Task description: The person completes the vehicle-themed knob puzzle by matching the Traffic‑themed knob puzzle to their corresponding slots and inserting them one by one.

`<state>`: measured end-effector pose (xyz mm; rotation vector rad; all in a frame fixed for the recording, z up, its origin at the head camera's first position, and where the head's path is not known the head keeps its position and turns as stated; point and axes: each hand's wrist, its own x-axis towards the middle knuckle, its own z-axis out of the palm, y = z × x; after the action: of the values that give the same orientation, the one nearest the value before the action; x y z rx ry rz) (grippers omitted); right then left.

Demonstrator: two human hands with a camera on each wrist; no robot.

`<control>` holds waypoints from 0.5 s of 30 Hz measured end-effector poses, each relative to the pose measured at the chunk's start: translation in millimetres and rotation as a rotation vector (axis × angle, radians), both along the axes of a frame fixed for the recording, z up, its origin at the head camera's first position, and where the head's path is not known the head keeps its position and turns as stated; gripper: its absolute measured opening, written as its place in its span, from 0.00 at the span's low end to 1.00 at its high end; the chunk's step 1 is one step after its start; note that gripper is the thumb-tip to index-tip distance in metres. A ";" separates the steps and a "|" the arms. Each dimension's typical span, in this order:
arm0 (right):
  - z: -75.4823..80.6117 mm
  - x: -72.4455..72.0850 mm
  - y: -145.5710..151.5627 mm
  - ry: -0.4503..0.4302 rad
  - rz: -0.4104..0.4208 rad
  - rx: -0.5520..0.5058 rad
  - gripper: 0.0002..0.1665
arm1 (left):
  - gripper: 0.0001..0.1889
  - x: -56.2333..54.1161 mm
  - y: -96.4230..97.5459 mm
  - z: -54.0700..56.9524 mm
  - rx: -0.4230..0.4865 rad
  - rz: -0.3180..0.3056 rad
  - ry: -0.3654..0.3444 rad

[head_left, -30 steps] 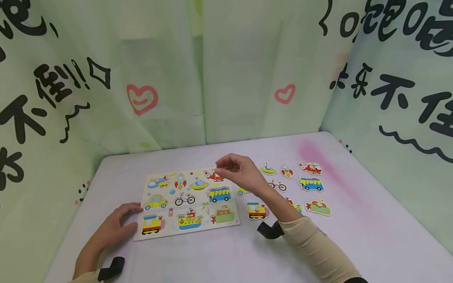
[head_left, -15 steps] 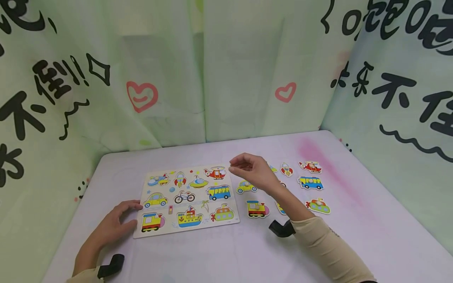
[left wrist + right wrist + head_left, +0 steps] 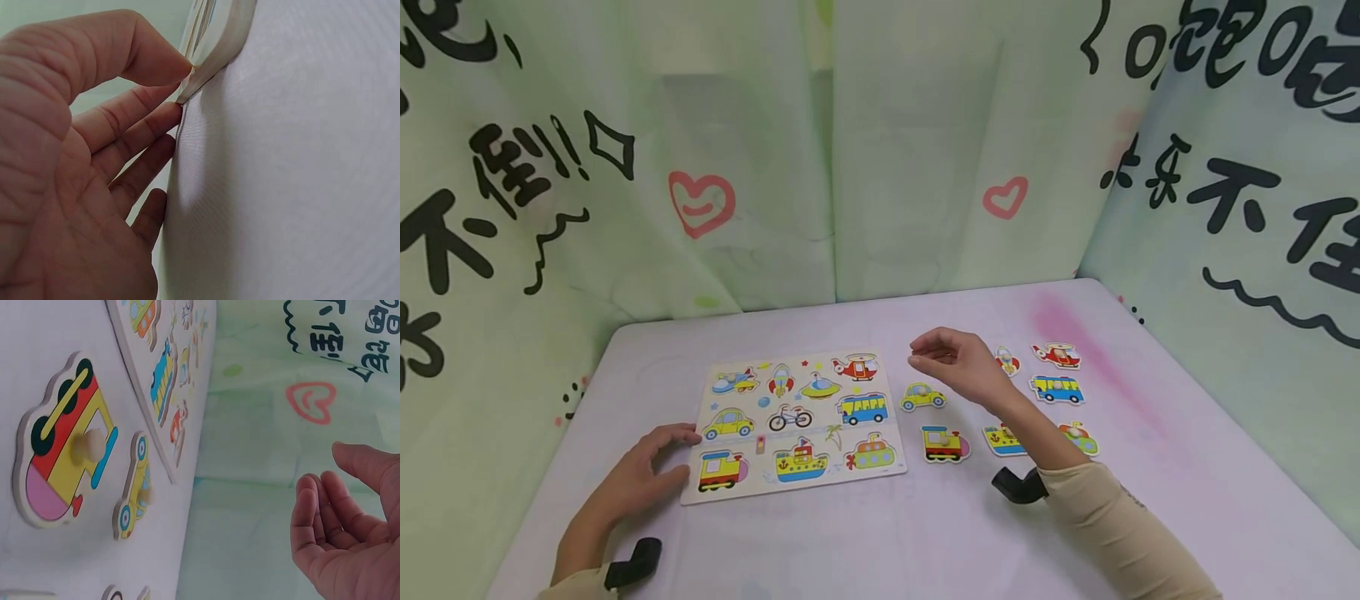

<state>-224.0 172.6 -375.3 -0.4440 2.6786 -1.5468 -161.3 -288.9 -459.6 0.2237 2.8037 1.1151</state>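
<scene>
A wooden puzzle board [image 3: 826, 446] with printed vehicles lies on the table. My left hand [image 3: 643, 471] rests at its left edge, thumb and index finger touching the edge a little apart. In the left wrist view, the thumb [image 3: 144, 62] meets the board's rim [image 3: 228, 37]. Above the table, right of the board, hovers my right hand [image 3: 958, 362], fingers loosely bent, nothing between them. Nearby lie a yellow car piece [image 3: 922, 397] and a train piece [image 3: 946, 444]. A wooden knob [image 3: 94, 447] sticks up from the train in the right wrist view.
More loose pieces lie farther right: a rocket [image 3: 1007, 361], a helicopter [image 3: 1057, 356], a bus [image 3: 1057, 388], a ship [image 3: 1002, 440] and a submarine [image 3: 1081, 439], partly behind the forearm. A printed curtain [image 3: 895, 167] stands behind the white table [image 3: 820, 550].
My right hand has moved right, away from the board's upper right corner, uncovering the car and ship pieces. The saucer and bicycle pieces are now hidden behind it. My left hand stays put.
</scene>
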 end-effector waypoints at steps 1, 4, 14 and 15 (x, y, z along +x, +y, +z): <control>-0.4 -0.5 2.6 0.003 0.000 0.007 0.18 | 0.20 -0.1 -0.1 -0.1 0.002 -0.003 0.004; -1.8 -2.1 10.9 0.007 -0.002 0.041 0.17 | 0.20 -0.2 -0.5 -0.7 0.005 -0.007 0.008; -8.2 -4.2 36.7 -0.021 -0.024 0.169 0.19 | 0.20 0.1 -1.6 -0.6 0.012 -0.006 -0.003; -9.0 -4.4 38.7 -0.021 -0.028 0.175 0.19 | 0.20 0.4 -1.4 -0.6 0.013 -0.007 0.000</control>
<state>-228.4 211.3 -384.2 -0.3836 2.7837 -1.3000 -161.0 -290.4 -460.3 0.2340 2.7942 1.1327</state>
